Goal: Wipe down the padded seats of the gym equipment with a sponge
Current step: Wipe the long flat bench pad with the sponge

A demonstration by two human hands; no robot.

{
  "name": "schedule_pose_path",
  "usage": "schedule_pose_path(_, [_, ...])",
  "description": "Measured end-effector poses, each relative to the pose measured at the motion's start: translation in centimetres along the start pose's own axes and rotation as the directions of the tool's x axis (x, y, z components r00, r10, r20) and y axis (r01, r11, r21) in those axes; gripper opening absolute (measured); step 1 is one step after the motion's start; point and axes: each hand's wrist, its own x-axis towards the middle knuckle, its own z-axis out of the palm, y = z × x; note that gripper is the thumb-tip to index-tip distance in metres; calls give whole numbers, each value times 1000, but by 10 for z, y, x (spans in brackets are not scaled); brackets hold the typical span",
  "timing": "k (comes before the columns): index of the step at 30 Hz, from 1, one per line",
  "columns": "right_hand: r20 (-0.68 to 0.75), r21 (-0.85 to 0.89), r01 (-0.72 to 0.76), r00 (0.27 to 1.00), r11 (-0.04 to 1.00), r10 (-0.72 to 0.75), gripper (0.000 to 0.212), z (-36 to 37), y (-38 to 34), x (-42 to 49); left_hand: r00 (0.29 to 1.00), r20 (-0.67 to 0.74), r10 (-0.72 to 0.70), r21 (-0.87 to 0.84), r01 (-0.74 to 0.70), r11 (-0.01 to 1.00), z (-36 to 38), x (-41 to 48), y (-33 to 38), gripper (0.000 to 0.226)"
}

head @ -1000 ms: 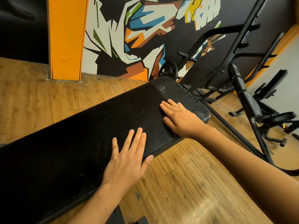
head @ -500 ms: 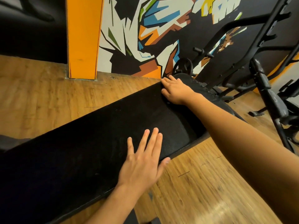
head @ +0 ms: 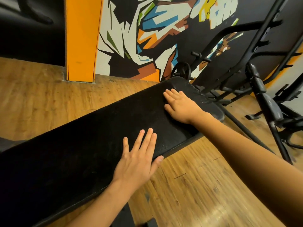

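Black pebbled padded seat, far end glistening.

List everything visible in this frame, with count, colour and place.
bench pad: one, black, diagonal across centre
weight plate: one, black, behind the pad's far end
equipment frames: several, black, right side
pillar: one, orange, upper left
mural: one, multicoloured, back wall
floor: one, wood-brown, around the bench
sponge: none visible
left hand: one, flat on pad's near edge
right hand: one, flat near pad's far end
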Motion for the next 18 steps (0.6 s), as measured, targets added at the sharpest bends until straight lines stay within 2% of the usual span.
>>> schedule_pose_path(6, [-4, -50, -16, 1000, 999, 16, 63, 4, 2, -59, 1000, 9, -7, 9, 7, 1000, 0, 0, 2, 72])
schedule_pose_path(10, [-8, -19, -23, 1000, 1000, 23, 62, 5, 5, -84, 1000, 9, -9, 4, 9, 1000, 0, 1, 2, 73])
schedule_pose_path(18, [8, -7, -29, 1000, 1000, 29, 59, 0, 9, -51, 1000, 20, 1, 7, -1, 1000, 1, 2, 0, 73])
